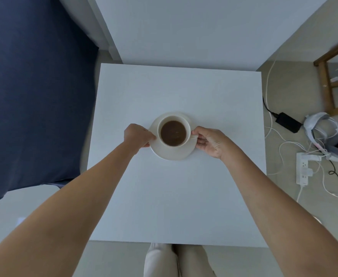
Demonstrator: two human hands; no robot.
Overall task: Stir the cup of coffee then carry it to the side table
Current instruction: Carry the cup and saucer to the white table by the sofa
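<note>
A white cup (186, 124) filled with brown coffee (173, 133) stands on a white saucer (172, 153) near the middle of a white square table (176, 196). My left hand (137, 136) pinches the saucer's left rim. My right hand (211, 141) grips the saucer's right rim, with fingers curled by the cup's side. The cup's handle is hidden. No spoon is in view.
A dark blue bed cover (34, 96) lies to the left. On the floor to the right are a power strip (302, 168), white cables, a black adapter (288, 122) and a headset (328, 134). A wooden stool (332, 80) stands at the far right. A white wall panel is behind the table.
</note>
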